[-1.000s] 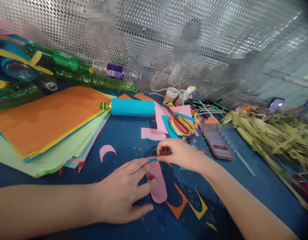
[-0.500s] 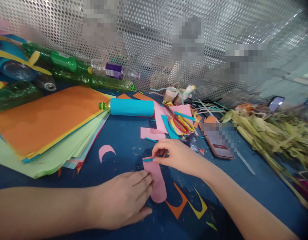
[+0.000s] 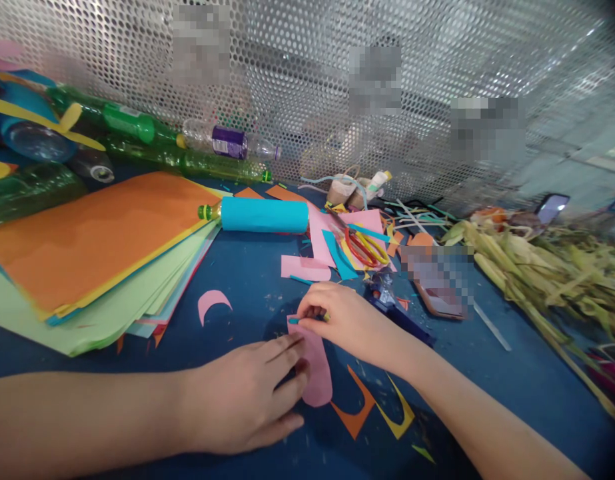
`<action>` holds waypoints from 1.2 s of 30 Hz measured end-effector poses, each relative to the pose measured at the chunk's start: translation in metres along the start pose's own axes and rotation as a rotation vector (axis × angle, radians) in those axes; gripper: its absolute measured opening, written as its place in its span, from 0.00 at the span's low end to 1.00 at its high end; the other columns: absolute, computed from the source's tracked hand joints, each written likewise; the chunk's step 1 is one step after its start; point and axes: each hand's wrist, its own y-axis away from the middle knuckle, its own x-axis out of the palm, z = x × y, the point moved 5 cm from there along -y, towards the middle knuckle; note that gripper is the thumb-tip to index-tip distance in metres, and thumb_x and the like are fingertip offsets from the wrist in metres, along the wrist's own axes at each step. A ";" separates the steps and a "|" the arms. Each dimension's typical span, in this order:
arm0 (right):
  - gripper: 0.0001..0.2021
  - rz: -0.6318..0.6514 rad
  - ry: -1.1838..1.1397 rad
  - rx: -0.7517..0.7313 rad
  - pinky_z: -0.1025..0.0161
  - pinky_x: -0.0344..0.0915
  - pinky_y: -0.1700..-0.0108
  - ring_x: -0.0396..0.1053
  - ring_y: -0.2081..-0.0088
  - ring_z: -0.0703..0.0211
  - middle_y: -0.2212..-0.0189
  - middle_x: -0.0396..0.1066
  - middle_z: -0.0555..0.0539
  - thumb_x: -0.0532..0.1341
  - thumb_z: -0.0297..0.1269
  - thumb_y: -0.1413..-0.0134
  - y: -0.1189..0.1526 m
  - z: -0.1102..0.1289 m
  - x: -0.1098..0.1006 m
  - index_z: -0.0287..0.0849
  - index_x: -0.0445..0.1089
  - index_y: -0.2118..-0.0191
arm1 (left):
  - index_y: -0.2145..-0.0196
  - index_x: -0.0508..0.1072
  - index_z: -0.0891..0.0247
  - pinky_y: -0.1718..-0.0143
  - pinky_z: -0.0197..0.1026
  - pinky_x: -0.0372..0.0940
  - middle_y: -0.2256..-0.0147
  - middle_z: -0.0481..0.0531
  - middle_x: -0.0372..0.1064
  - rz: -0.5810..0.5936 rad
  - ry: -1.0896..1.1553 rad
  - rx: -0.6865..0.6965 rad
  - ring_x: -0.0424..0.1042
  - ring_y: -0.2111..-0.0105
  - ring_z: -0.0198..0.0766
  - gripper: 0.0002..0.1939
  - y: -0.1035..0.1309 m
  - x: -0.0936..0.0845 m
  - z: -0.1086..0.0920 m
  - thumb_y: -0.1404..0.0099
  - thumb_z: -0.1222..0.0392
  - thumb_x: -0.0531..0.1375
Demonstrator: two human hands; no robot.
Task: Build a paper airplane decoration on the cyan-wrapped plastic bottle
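A pink paper strip (image 3: 318,380) with a rounded near end lies flat on the blue table. My left hand (image 3: 252,393) rests on its left side, fingers stretched out and palm down. At the strip's far end my right hand (image 3: 332,317) pinches a narrow blue paper strip (image 3: 294,321) against the pink paper. Only the left tip of that blue strip shows; the fingers cover the rest. A curved pink offcut (image 3: 213,303) lies beyond my left hand. Orange (image 3: 356,407) and yellow (image 3: 400,413) offcuts lie to the right of the pink strip.
A blue-wrapped bottle (image 3: 264,215) lies beyond my hands, beside scissors (image 3: 364,247) on paper scraps. Stacked coloured paper (image 3: 102,233) is at left. A dark blue tool (image 3: 404,320), a phone (image 3: 437,290) and corn husks (image 3: 532,280) are at right. Perforated metal (image 3: 297,73) stands behind.
My right fingers have shifted slightly left along the blue strip, covering more of it. The dark blue tool beyond my right forearm now shows more. My left hand stays nearly still.
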 end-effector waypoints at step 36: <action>0.05 0.046 0.002 0.010 0.66 0.61 0.66 0.67 0.68 0.62 0.71 0.70 0.50 0.62 0.26 0.54 0.003 -0.012 -0.005 0.42 0.71 0.70 | 0.56 0.69 0.66 0.51 0.45 0.63 0.58 0.58 0.68 -0.223 0.329 -0.300 0.65 0.54 0.42 0.12 -0.005 -0.017 0.040 0.38 0.62 0.56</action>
